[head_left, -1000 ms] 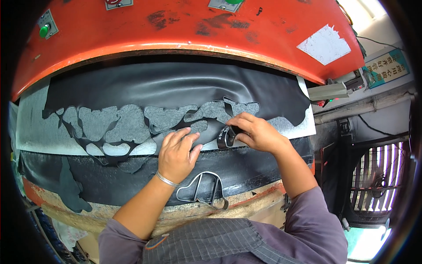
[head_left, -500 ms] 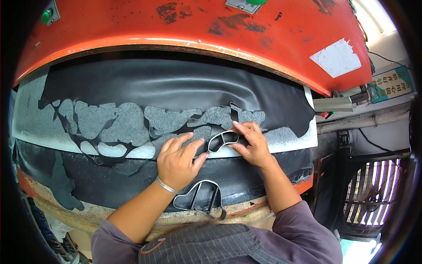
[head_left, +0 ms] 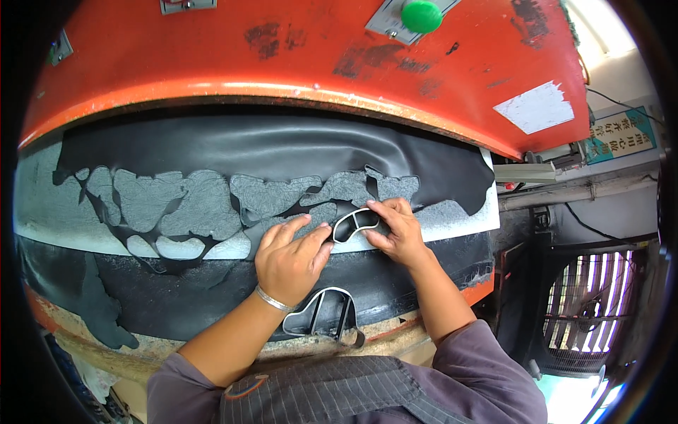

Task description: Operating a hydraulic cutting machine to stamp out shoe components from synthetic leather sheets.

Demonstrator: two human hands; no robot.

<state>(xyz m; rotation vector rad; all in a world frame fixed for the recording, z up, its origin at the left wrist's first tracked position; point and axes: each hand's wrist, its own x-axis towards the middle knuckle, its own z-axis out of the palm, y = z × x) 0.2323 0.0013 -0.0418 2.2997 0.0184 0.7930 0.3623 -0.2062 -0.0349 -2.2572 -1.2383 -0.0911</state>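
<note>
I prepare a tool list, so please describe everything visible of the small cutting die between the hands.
The small cutting die is a bean-shaped, metal-looking band with a pale upper rim, dark walls and one crossbar dividing its inside. It sits rim up near the lower edge of the black leather sheet. The right hand holds its right end; whether the left hand touches it is unclear.

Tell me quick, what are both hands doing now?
Left hand: half-curled at the metal cutter; can't tell if gripping.
Right hand: closed, holding the cutter's right end.
</note>
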